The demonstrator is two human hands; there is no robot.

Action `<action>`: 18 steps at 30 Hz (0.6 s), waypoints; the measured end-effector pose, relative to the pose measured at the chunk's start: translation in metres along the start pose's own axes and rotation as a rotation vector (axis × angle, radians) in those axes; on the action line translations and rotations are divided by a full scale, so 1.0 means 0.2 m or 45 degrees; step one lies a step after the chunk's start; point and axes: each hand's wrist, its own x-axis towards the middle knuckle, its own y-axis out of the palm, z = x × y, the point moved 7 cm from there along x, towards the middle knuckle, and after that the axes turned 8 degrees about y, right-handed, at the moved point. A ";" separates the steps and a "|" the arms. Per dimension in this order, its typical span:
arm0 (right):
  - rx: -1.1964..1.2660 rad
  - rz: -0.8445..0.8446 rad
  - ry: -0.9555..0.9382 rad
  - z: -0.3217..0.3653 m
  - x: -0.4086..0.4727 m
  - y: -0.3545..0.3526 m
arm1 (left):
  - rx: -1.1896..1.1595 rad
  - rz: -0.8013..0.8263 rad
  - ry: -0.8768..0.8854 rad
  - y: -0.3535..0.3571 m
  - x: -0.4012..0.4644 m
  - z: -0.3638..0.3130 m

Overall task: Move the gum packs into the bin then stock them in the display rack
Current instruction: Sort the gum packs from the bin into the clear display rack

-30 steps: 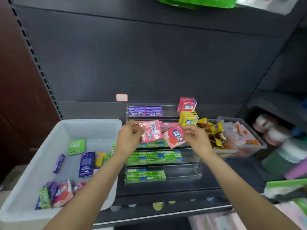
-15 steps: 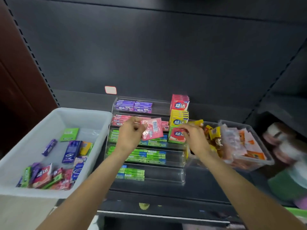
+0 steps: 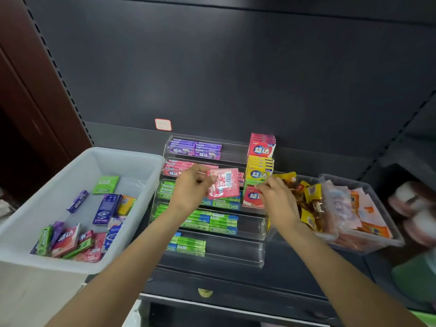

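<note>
The left hand [image 3: 192, 188] pinches a pink gum pack [image 3: 224, 184] in front of the rack [image 3: 254, 232]. The right hand [image 3: 274, 198] pinches another pack [image 3: 251, 197] at the rack's right edge. A bump could knock down the yellow stack [image 3: 259, 169] above it.

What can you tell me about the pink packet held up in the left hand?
The pink packet is a flat, glossy pouch, seemingly foil or plastic, with a white barcode panel facing the camera and small print too blurred to read. It hangs roughly upright, slightly tilted, in front of the clear rack, level with its pink and green rows. The left hand pinches its upper left edge; nothing else plainly touches it.
</note>
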 end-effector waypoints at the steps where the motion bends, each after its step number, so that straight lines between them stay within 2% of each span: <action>1: -0.008 0.022 -0.009 0.00 0.00 0.00 | -0.005 0.005 -0.003 0.01 0.00 0.00; 4: 0.038 0.063 -0.030 0.00 -0.01 -0.01 | -0.060 0.010 -0.053 0.05 0.01 -0.01; 7: 0.295 0.110 0.042 -0.01 -0.02 -0.08 | -0.192 0.012 -0.179 0.12 0.02 -0.02; 10: 0.564 0.136 -0.068 0.01 -0.05 -0.14 | -0.309 0.007 -0.265 0.19 0.02 -0.01; 13: 0.588 0.216 -0.170 0.04 -0.08 -0.13 | -0.356 0.019 -0.301 0.25 0.02 -0.02; 16: 0.529 0.038 -0.183 0.03 -0.09 -0.16 | -0.468 0.064 -0.293 0.30 0.02 -0.05; 18: 0.618 -0.074 -0.128 -0.01 -0.10 -0.20 | -0.470 0.140 -0.256 0.31 0.01 -0.07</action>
